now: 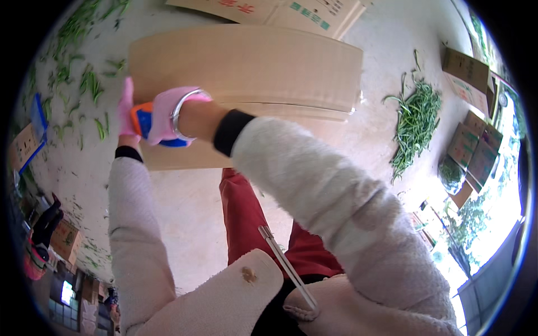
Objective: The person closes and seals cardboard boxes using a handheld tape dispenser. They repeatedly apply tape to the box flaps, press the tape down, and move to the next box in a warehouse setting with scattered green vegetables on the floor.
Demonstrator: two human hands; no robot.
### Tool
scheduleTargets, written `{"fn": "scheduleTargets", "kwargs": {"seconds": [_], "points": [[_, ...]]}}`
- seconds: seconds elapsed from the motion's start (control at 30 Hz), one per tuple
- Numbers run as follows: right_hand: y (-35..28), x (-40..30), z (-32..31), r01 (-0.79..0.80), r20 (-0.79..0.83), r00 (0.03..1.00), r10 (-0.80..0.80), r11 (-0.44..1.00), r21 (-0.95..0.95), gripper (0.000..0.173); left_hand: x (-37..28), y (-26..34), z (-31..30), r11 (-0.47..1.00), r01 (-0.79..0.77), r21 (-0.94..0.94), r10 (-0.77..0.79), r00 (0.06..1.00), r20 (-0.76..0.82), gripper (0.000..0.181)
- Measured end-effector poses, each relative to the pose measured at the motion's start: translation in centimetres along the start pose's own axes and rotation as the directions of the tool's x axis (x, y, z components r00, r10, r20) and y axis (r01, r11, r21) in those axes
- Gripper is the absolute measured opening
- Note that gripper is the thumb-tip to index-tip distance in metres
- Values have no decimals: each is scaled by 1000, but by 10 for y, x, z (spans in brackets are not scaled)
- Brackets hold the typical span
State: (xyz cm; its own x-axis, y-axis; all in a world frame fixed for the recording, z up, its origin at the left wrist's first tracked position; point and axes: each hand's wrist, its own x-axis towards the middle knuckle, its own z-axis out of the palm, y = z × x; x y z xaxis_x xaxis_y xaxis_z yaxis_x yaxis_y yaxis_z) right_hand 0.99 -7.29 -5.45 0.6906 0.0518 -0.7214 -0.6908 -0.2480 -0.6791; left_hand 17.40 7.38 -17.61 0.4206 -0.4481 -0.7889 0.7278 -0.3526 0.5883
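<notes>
A long cardboard box (248, 67) lies in front of me with its top flaps folded down and a seam along them. My right hand (166, 113), in a pink glove with a silvery bangle at the wrist, grips an orange and blue tape dispenser (144, 121) at the box's left end. Beside the dispenser, my left hand (127, 107), also gloved in pink, is up against that same end. Its fingers are partly hidden, so their grip is unclear.
Green peppers (416, 122) lie heaped on the concrete floor at right, with more peppers (90, 84) scattered at left. Another printed carton (294, 14) is beyond the box. Cartons (470, 147) stand at far right. A person (40, 248) is at lower left near a carton (66, 241).
</notes>
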Motion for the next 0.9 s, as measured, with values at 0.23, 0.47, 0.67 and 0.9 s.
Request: {"fn": "scheduleTargets", "kwargs": {"seconds": [0.23,0.47,0.67,0.9], "points": [[178,-172,-72,-91,46,994,95,992,-87,54,14,-10,-28,422,-254,870,730,664,-160,82],[458,-363,-119,-537,-117,837,534,844,11,48,26,18,-35,307,253,917,673,623,-397,86],[488,-263,-84,-493,-235,856,461,865,-95,57,0,-47,108,-149,282,948,859,512,-17,76],[406,-105,13,-622,-307,724,618,777,96,26,-100,-197,353,-558,-419,716,469,553,689,85]]}}
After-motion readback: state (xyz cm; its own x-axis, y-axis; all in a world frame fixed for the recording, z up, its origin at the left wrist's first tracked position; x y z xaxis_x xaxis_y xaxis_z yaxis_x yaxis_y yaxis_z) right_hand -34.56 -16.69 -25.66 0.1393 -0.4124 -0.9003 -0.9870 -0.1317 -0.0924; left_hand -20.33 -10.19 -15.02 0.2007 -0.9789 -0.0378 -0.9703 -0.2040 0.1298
